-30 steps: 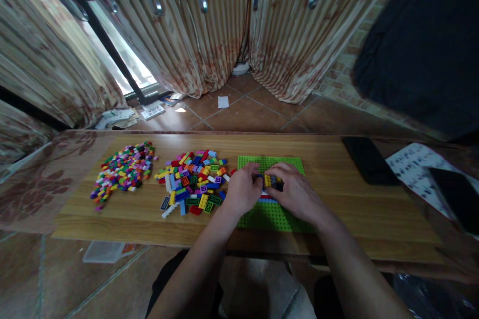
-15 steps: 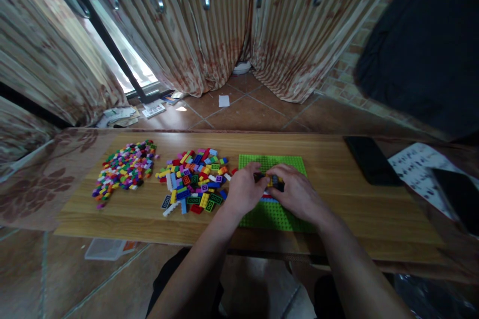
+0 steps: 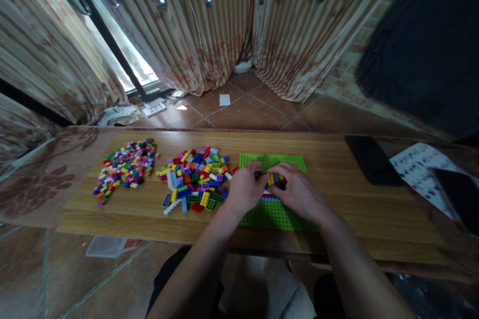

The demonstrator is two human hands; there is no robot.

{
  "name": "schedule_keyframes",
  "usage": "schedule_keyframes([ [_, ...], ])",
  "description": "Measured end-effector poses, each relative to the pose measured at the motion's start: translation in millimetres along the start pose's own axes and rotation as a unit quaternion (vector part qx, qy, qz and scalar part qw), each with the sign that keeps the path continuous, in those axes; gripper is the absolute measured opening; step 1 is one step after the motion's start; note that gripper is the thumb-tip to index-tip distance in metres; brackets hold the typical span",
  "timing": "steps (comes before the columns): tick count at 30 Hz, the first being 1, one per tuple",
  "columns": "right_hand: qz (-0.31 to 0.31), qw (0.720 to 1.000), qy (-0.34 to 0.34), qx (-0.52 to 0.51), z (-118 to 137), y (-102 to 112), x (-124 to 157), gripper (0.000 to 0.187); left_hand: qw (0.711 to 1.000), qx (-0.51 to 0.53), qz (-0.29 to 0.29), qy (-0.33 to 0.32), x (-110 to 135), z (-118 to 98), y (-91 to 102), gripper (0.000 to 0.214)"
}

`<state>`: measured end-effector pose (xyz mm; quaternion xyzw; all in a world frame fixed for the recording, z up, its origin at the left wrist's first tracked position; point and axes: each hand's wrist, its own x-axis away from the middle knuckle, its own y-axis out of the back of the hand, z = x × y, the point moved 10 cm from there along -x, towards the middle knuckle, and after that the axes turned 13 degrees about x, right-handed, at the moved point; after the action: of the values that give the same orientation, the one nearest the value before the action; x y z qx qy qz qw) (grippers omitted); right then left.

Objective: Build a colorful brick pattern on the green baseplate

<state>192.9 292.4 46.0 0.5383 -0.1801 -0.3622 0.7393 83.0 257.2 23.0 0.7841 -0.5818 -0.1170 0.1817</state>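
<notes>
A green studded baseplate (image 3: 258,219) lies on the wooden board in front of me. On it stands a small toy brick build (image 3: 276,180) with yellow and dark bricks on top and red, white and light blue ones lower down. My left hand (image 3: 245,187) grips its left side, fingers curled over the far edge. From the right, my right hand (image 3: 297,189) closes around the yellow and dark bricks, thumb and fingers bent. Both thumbs nearly meet in front. My hands hide much of the build, so its full shape cannot be seen.
Left of the baseplate lies a pile of larger toy bricks (image 3: 196,179), and farther left a heap of tiny bricks (image 3: 129,164). On the right are a black tablet-like slab (image 3: 374,160), a printed sheet (image 3: 415,167) and another dark device (image 3: 458,197). A clear plastic box (image 3: 105,246) sits below.
Hardly anything differs. Both hands stay on the build in almost the same pose, and the whole view has shifted very slightly.
</notes>
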Motion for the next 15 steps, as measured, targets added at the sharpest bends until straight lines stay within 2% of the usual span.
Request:
schedule_keyframes([
  [15,0.003,0.999,0.017,0.032,6.6,3.6,0.5,0.025,1.000,-0.003,-0.004,0.005,-0.2,-2.2,1.6,0.031],
])
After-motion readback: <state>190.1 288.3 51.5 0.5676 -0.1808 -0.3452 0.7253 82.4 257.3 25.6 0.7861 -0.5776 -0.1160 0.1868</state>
